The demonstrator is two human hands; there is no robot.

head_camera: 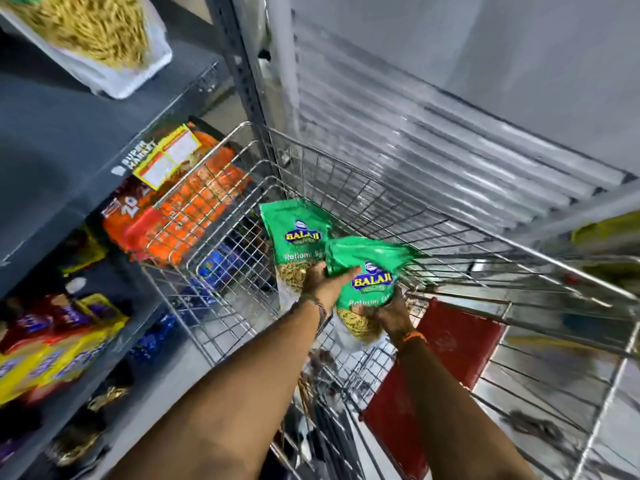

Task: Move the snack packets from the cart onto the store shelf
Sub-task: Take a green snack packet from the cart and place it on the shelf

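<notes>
Two green snack packets are inside the wire cart (381,176). The nearer green packet (372,271) is tilted and held from both sides: my left hand (320,280) grips its upper left edge and my right hand (389,315) grips its lower end. Just behind my left hand, the other green packet (294,230) stands upright against the cart's left wall. Whether my left hand also touches it I cannot tell. The dark grey store shelf (69,150) rises at the left, close beside the cart.
Orange packets (194,209) lie on the shelf level beside the cart. Yellow and purple packets (59,348) fill a lower level. A clear packet of yellow sticks (86,32) sits at the top left. The cart has a red seat flap (457,341). A ribbed metal panel (415,116) stands behind.
</notes>
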